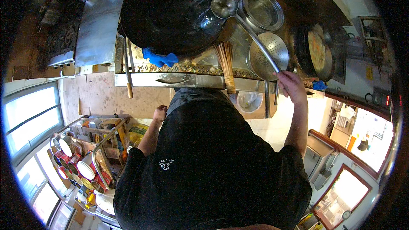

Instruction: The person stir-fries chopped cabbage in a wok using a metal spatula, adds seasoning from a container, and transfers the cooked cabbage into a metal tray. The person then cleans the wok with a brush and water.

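My right hand [291, 87] grips the end of a long-handled metal ladle [258, 40]. The ladle's bowl is at the right rim of a large black wok [172, 16], and its handle passes over a perforated metal strainer [274, 49]. Beside my waist is my left hand [159, 114], its fingers curled near my apron [201, 97]; whether anything is in it is hidden. Below the wok's right side, a bamboo wok brush [226, 60] lies across the range's front edge. A blue cloth [159, 59] is tucked against the wok's lower rim.
Nested round metal pans [263, 11] stand right of the wok. Farther right, a second wok [316, 52] contains pale food. A wooden-handled utensil [129, 76] hangs over the range's front rail [179, 80]. At lower left is a wire rack [102, 147] loaded with cans and containers.
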`<state>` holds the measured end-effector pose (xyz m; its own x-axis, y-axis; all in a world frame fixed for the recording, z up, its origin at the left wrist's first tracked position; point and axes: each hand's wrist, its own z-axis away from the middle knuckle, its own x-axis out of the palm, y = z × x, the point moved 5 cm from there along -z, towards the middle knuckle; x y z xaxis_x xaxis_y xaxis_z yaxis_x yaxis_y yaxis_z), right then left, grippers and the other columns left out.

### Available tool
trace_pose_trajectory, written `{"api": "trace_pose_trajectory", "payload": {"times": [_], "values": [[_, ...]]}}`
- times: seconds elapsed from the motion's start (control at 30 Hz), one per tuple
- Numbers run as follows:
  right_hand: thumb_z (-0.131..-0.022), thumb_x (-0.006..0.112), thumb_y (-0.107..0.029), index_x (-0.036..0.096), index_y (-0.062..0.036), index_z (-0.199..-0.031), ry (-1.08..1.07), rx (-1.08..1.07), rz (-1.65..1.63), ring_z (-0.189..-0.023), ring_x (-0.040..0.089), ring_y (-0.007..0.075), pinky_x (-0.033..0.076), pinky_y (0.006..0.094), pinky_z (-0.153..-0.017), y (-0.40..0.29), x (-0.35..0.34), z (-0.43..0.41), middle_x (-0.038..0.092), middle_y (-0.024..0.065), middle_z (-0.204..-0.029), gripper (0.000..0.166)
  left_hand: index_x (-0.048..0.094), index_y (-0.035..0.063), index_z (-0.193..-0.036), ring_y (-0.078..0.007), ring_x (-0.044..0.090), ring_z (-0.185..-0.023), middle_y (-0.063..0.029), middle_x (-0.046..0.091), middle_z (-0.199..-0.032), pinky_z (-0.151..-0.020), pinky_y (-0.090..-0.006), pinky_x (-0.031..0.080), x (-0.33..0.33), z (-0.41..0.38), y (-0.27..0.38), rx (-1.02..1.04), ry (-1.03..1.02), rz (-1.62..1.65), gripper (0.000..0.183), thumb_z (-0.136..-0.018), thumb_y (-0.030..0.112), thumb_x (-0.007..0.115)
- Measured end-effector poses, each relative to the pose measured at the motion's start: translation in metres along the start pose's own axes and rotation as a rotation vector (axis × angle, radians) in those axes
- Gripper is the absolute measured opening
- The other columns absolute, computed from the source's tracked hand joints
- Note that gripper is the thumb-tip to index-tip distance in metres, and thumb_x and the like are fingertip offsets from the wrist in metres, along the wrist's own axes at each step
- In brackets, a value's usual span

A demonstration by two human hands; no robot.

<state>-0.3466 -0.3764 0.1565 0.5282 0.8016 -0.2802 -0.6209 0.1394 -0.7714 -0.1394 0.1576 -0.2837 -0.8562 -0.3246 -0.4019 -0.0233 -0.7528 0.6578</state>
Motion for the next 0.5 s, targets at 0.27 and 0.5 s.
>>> {"api": "trace_pose_trajectory", "payload": {"times": [0.27, 0.5], "values": [[-0.089, 0.068, -0.011, 0.064, -0.0016, -0.122, 0.229, -0.346, 0.511, -0.070, 0.056, 0.0078, 0.048, 0.0252, -0.064, 0.006, -0.016, 0.021, 0.065, 0.0046, -0.079, 0.035, 0.073, 0.0028, -0.096, -0.0287, 0.071, -0.082, -0.0206, 0.071, -0.089, -0.075, -0.0387, 0.054, 0.007, 0.005, -0.056, -0.113, 0.068, 0.042, 0.033, -0.090, 0.027, 0.052], [-0.087, 0.070, -0.019, 0.063, -0.0011, -0.122, 0.152, -0.152, 0.847, -0.077, 0.066, 0.0230, 0.051, 0.0350, -0.070, -0.052, -0.016, 0.034, 0.070, 0.0171, -0.090, 0.040, 0.068, 0.0032, -0.090, -0.0199, 0.061, -0.065, -0.0076, 0.064, -0.073, -0.060, -0.0334, 0.049, -0.012, 0.016, -0.010, -0.157, 0.014, 0.267, 0.029, -0.093, 0.024, 0.049]]}}
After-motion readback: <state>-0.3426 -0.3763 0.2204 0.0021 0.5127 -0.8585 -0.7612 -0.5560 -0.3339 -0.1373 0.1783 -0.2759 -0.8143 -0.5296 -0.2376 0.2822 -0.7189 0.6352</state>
